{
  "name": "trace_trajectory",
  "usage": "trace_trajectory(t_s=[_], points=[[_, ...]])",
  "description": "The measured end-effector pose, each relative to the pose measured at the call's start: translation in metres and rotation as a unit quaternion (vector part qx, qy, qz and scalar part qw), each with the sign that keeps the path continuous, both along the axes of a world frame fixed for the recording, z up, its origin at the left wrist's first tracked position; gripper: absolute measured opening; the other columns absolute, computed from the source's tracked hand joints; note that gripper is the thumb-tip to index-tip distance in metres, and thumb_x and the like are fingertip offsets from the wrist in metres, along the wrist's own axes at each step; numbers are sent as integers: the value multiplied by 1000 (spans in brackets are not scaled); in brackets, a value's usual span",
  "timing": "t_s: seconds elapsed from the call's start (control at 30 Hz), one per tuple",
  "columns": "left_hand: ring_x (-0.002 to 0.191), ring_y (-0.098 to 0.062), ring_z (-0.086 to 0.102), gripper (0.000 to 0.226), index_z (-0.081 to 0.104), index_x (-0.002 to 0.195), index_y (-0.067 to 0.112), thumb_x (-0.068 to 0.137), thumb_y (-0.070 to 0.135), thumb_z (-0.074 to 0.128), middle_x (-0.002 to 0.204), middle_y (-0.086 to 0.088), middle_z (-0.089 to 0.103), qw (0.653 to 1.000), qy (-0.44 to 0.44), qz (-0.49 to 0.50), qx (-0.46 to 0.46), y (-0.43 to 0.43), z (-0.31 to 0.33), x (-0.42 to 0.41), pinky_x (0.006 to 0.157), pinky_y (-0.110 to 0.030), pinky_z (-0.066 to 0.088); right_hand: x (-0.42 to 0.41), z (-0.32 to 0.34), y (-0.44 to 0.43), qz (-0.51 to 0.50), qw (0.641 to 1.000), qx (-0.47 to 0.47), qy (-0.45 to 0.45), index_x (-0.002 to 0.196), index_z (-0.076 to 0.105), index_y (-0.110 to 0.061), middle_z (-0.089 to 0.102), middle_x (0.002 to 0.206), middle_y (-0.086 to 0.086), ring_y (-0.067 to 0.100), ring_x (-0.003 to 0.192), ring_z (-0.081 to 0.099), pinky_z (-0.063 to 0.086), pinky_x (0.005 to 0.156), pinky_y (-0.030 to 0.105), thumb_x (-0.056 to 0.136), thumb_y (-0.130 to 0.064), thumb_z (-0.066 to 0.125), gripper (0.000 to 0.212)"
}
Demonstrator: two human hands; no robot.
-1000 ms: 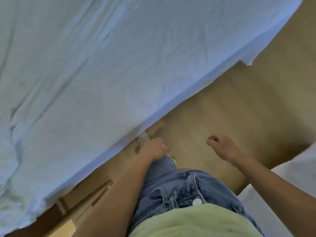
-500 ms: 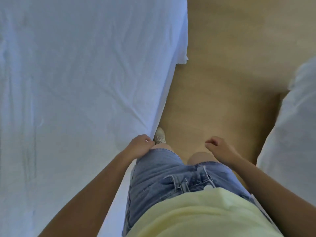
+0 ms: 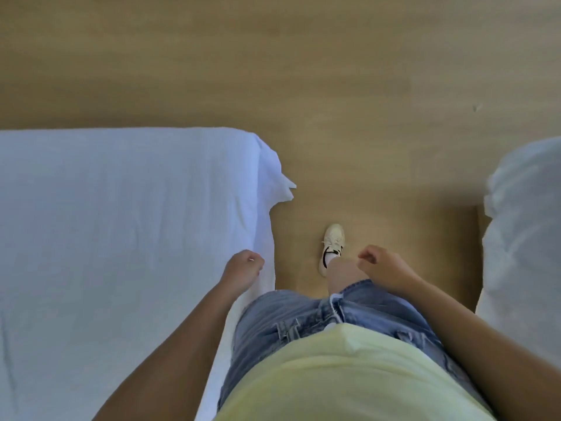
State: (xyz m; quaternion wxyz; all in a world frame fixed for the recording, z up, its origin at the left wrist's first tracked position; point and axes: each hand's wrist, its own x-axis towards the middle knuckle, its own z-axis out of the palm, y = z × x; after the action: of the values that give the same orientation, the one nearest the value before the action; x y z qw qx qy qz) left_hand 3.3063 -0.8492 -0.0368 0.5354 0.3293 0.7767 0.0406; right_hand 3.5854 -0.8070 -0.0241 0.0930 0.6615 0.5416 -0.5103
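Observation:
I look down at my own body between two beds. A bed with a white sheet [image 3: 121, 238] fills the left side, and a loose corner of the sheet [image 3: 283, 189] hangs off its far right end. My left hand [image 3: 243, 270] hangs over the bed's right edge with fingers loosely curled, holding nothing. My right hand [image 3: 384, 268] hangs above my right thigh, fingers loosely curled and empty. My right foot in a white sneaker [image 3: 332, 247] is stepped forward on the floor.
A second white bed or bedding [image 3: 525, 253] runs along the right side. Wooden floor [image 3: 303, 71] forms a narrow aisle between the beds and opens wide beyond them. I wear denim shorts [image 3: 303, 317] and a pale yellow top.
The view has swung and moved along the left bed toward its far end. The bed's end and sheet corner are now near. My foot has stepped forward. Both hands stay empty.

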Motion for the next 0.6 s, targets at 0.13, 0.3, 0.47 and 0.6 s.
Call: trace_trajectory(t_s=[0.13,0.3,0.47,0.6], points=[[78,-17,50,15,53,80,10,91,17,45,87,-5,57,992,20,-119,-49,86,6,34,68,-26,38,20,7,122,78,996,7,-40,105,59,-8,65,102,11,24,87,56,41,73,30,92,-20,49,20],[84,-9,53,15,56,84,20,91,32,50,91,11,58,995,-15,-96,2,230,27,32,71,-23,38,4,9,260,112,993,10,-44,121,54,-12,59,114,8,23,99,54,39,79,28,93,-23,48,31],[79,-12,50,15,57,80,15,90,27,53,83,3,56,999,-22,-33,9,337,18,-9,74,-27,39,-41,-1,371,123,992,4,-37,119,56,-7,61,109,10,24,98,54,35,75,25,93,-19,51,28],[87,-21,54,16,60,91,7,92,19,50,94,-10,60,1000,-6,16,-1,413,5,-70,79,-32,43,-89,2,473,128,991,14,-37,112,59,-3,62,107,14,25,97,55,32,71,24,94,-17,52,24]])
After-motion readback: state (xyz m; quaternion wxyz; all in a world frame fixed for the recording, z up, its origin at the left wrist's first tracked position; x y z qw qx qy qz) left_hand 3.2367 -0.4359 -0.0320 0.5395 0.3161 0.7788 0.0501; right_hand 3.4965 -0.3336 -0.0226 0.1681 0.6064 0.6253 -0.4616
